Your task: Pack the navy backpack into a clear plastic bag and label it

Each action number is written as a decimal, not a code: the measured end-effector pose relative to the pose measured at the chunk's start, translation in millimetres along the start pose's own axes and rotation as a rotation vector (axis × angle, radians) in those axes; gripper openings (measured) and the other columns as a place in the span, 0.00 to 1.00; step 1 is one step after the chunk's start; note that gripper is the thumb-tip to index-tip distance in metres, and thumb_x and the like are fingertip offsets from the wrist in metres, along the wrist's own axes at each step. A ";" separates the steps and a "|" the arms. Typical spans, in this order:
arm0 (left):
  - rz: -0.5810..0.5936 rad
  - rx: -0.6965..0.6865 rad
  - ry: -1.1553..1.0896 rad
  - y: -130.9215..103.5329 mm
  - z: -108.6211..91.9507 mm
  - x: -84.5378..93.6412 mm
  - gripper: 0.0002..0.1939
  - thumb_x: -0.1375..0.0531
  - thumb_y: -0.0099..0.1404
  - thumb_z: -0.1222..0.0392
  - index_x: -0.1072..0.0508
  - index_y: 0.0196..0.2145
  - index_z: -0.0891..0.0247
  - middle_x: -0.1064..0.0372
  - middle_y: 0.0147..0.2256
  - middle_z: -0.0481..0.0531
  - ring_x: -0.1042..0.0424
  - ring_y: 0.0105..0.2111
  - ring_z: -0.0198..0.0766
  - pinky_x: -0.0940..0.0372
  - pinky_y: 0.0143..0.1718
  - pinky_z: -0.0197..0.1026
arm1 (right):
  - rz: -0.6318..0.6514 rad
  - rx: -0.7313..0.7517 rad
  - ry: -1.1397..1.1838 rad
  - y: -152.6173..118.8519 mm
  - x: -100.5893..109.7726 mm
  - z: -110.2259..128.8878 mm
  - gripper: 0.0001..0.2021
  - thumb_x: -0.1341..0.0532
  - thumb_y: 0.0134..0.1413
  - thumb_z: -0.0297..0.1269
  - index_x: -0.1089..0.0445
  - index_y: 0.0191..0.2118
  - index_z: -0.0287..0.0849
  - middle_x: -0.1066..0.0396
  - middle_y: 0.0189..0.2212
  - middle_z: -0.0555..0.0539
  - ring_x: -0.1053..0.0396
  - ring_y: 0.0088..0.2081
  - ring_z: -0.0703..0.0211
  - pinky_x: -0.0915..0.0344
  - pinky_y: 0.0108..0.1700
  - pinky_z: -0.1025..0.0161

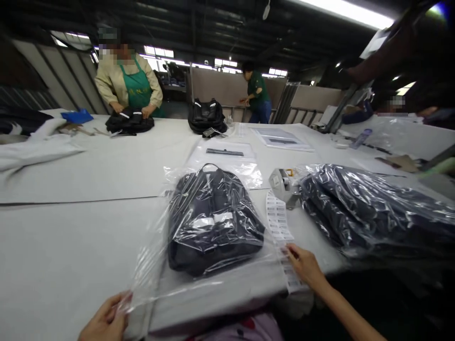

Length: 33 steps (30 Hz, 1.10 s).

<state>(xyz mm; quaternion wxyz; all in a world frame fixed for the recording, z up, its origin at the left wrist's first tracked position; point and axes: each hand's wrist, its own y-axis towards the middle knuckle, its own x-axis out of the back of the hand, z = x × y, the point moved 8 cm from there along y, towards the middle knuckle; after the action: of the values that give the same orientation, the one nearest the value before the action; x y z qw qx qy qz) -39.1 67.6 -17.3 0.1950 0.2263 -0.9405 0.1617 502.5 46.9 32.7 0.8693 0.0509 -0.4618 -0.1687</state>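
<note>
Left hand (pixel 106 319) is pinched shut on a clear plastic bag (pixel 154 263) with the dark backpack (pixel 215 225) inside, flat on the counter (pixel 71 241). Right hand (pixel 304 267) has fingertips nearly together at the label strip (pixel 277 218) right of the backpack; can't tell if they've got strip or bag. Plastic-wrapped dark bundle (pixel 359 208) sits further right of the backpack.

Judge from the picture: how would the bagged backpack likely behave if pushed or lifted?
The backpack would probably slide rather than roll, since it lies flat on the white table. Its clear bag seems floppy and likely slippery, being thin, wrinkled and glossy.
</note>
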 end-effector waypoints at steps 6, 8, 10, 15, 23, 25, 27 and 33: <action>0.192 0.011 -0.357 -12.2 -29.8 -27.7 0.22 0.37 0.39 0.50 0.35 0.32 0.61 0.29 0.23 0.47 0.28 0.25 0.42 0.34 0.22 0.38 | -0.011 -0.229 0.472 7.4 0.0 19.1 0.16 0.42 0.49 0.52 0.36 0.30 0.42 0.29 0.21 0.50 0.29 0.25 0.57 0.34 0.28 0.64; 0.183 -0.083 -0.263 -12.9 -37.3 -23.2 0.21 0.35 0.39 0.48 0.37 0.28 0.61 0.31 0.19 0.46 0.33 0.18 0.37 0.39 0.16 0.35 | -0.036 -0.262 0.497 -3.6 -2.1 12.4 0.16 0.41 0.47 0.50 0.34 0.32 0.41 0.28 0.22 0.49 0.29 0.24 0.57 0.34 0.27 0.64; 0.076 -0.103 -0.259 -11.5 -29.2 -8.0 0.22 0.35 0.39 0.47 0.38 0.27 0.61 0.32 0.18 0.45 0.38 0.14 0.33 0.45 0.12 0.32 | -0.037 -0.283 0.435 -20.9 -6.7 -3.3 0.15 0.40 0.45 0.49 0.32 0.30 0.41 0.28 0.21 0.49 0.29 0.24 0.56 0.33 0.26 0.63; 0.101 0.076 -0.332 -28.5 19.2 -15.2 0.24 0.37 0.40 0.46 0.33 0.33 0.64 0.37 0.16 0.42 0.42 0.13 0.30 0.47 0.12 0.31 | 0.030 -0.313 0.377 -53.1 -16.4 -32.8 0.16 0.42 0.45 0.49 0.29 0.30 0.40 0.28 0.20 0.49 0.29 0.23 0.55 0.33 0.26 0.62; 0.110 -0.126 -0.306 -32.0 -23.5 -23.1 0.18 0.39 0.46 0.48 0.33 0.28 0.65 0.30 0.23 0.49 0.29 0.22 0.38 0.43 0.15 0.32 | -0.042 -0.231 0.355 -26.5 15.3 2.7 0.17 0.42 0.47 0.50 0.28 0.33 0.39 0.27 0.23 0.47 0.29 0.25 0.56 0.33 0.28 0.64; 0.032 -0.164 -0.338 -29.5 -24.2 -8.2 0.16 0.41 0.48 0.47 0.35 0.29 0.63 0.30 0.24 0.48 0.28 0.24 0.39 0.42 0.15 0.32 | -0.035 -0.242 0.333 -31.7 10.6 -5.6 0.18 0.41 0.46 0.51 0.28 0.34 0.39 0.26 0.23 0.47 0.28 0.26 0.55 0.33 0.28 0.63; 0.010 -0.153 -0.322 -33.4 -11.3 -2.0 0.17 0.40 0.48 0.46 0.35 0.26 0.63 0.35 0.18 0.44 0.33 0.16 0.35 0.45 0.13 0.32 | 0.040 -0.237 0.293 -41.7 -2.6 -15.4 0.18 0.42 0.46 0.51 0.28 0.30 0.40 0.27 0.21 0.48 0.28 0.24 0.55 0.33 0.28 0.63; 0.059 -0.086 -0.266 -48.5 27.3 -8.2 0.22 0.38 0.46 0.42 0.32 0.27 0.66 0.30 0.22 0.49 0.36 0.16 0.33 0.45 0.14 0.32 | -0.014 -0.312 0.284 -61.0 -5.4 -37.8 0.21 0.41 0.46 0.52 0.31 0.40 0.39 0.25 0.23 0.47 0.27 0.26 0.54 0.33 0.27 0.63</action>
<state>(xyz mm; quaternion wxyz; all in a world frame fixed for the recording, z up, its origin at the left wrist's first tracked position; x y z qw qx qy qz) -16.7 18.9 -34.3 0.0731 0.2093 -0.9704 0.0954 515.7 -11.0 -7.9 0.9219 -0.0578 -0.3024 -0.2351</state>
